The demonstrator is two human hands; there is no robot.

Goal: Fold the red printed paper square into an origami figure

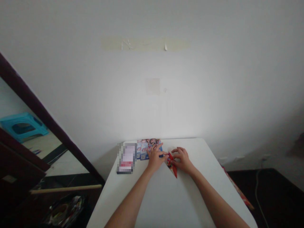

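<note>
A red piece of folded paper, narrow and pointed at its lower end, lies at a slant on the white table. Printed patches show on its surface. My left hand grips its upper left edge with thumb and index finger, the other fingers stretched over the leaflets. From the right, my right hand holds the same paper, its fingers bent and the thumb on the red side. Partly under my left hand are blue-and-white printed leaflets, overlapping one another.
A phone, blurred out, lies at the left of the white table. The table's far edge meets a white wall. On the left are a mirror showing a blue stool and a dark bag. A cable hangs at right.
</note>
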